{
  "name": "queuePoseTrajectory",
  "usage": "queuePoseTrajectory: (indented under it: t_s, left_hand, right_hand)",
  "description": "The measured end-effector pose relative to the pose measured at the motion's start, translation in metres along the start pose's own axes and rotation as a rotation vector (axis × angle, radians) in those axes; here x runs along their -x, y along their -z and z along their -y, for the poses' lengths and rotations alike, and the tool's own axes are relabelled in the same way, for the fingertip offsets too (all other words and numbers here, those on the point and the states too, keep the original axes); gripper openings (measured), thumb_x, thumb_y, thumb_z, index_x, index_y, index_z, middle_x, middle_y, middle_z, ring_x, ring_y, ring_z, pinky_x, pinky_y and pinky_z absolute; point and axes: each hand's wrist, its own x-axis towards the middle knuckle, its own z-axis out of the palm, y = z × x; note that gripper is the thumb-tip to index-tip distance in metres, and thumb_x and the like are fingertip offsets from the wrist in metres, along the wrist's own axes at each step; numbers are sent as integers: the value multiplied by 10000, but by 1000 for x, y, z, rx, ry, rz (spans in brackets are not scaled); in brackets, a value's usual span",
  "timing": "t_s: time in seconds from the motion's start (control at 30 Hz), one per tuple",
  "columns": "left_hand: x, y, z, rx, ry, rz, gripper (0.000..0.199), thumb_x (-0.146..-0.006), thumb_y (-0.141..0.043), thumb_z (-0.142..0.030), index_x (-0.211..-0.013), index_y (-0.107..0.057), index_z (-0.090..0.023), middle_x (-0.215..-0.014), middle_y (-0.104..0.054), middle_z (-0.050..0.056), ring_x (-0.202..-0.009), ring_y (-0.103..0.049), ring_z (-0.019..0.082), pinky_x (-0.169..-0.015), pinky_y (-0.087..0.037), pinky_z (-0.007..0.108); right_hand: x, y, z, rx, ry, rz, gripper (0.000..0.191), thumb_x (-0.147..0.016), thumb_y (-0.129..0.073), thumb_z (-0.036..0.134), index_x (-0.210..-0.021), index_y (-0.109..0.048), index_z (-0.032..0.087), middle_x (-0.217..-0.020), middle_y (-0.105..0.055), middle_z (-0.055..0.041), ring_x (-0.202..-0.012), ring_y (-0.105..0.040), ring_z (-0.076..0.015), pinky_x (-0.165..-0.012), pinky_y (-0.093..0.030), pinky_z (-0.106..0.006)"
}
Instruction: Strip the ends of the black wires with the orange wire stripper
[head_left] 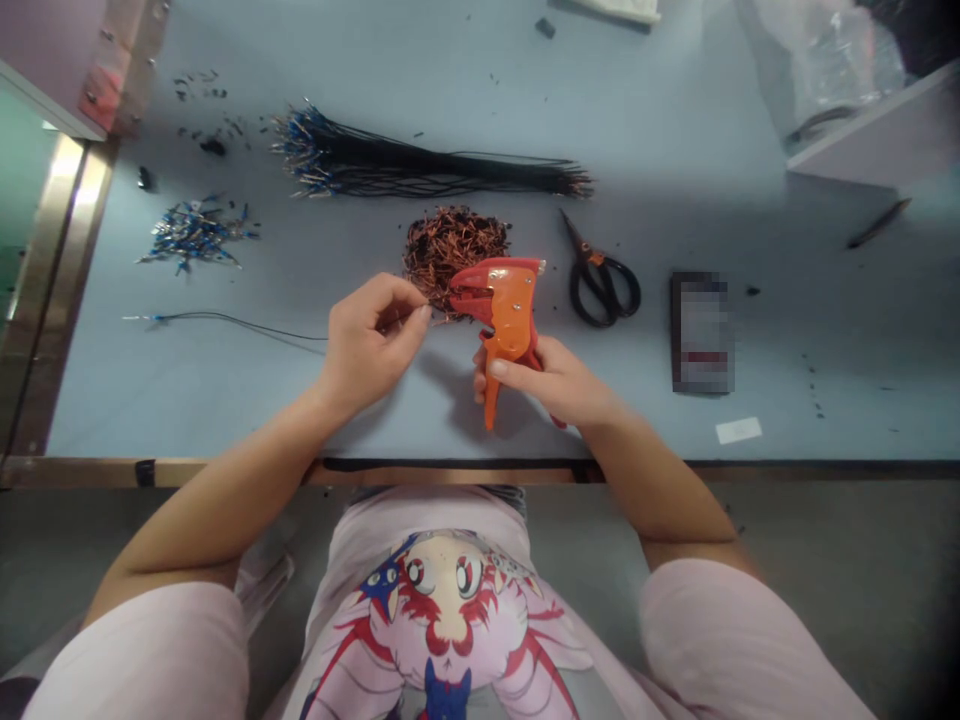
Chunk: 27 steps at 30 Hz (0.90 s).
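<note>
While my left hand (371, 340) pinches a thin black insulated wire (247, 323), the orange-and-red pistol-shaped wire stripper (511, 305) in my right hand (551, 375) faces it from about 3 o'clock.
Left thumb and forefinger are together on the wire, whose long axis runs out to 9 o'clock; I cannot tell how much pokes past my fingertips. My right fingers wrap the stripper's handles, its mouth pointing to 9 o'clock, just beside the left fingertips. Nothing visible stands between, though a tangled heap of copper-coloured strands (450, 245) crowds the mouth at 1 o'clock. Beyond it, at 12, lies a long bundle of black wires (450, 170); black-handled scissors (598, 270) lie at 2 from the stripper.
</note>
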Motion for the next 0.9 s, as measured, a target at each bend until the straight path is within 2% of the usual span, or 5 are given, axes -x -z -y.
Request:
queuePoseTrajectory:
  t_s: [0.2,0.43,0.6,0.77,0.9]
  left_hand:
    - [0,1,0,-15,2,-13,47,-852,-617,-232,-818,-636,-206,-719,-599,-19,-619,-517,97,-564,-435,226]
    - [1,4,0,63,-38,-44,119,-887,-637,-320,-813,-609,-231,-721,-582,-13,-610,-521,109,-552,-430,260]
    - [1,1,-2,113,-72,-4,75,-865,-626,-238,-798,-608,-211,-723,-598,-19,-601,-516,92,-541,-418,236]
    - [1,2,-1,63,-23,44,69,-858,-636,-238,-798,-629,-204,-740,-613,-11,-629,-527,97,-565,-438,236]
    - [0,3,-1,114,-90,33,53,-844,-638,-182,-793,-636,-195,-720,-623,-23,-608,-529,81,-550,-419,214]
  right_hand:
    - [1,2,-1,16,14,49,379,-877,-727,520,-965,-602,173,-797,-703,-41,-700,-690,-171,-677,-597,-314]
    - [2,3,-1,-47,-4,36,365,-848,-772,478,-988,-626,174,-839,-709,-46,-751,-707,-185,-703,-617,-327]
    - [4,0,1,-68,-31,116,350,-851,-770,470,-981,-627,178,-799,-712,-40,-729,-702,-182,-683,-612,-322]
    - [6,-1,2,-53,-10,141,325,-868,-754,466,-959,-627,181,-791,-710,-42,-730,-699,-185,-680,-605,-320]
    - [6,-1,2,1,-3,140,314,-895,-718,482,-927,-624,185,-775,-703,-36,-689,-685,-175,-663,-596,-312]
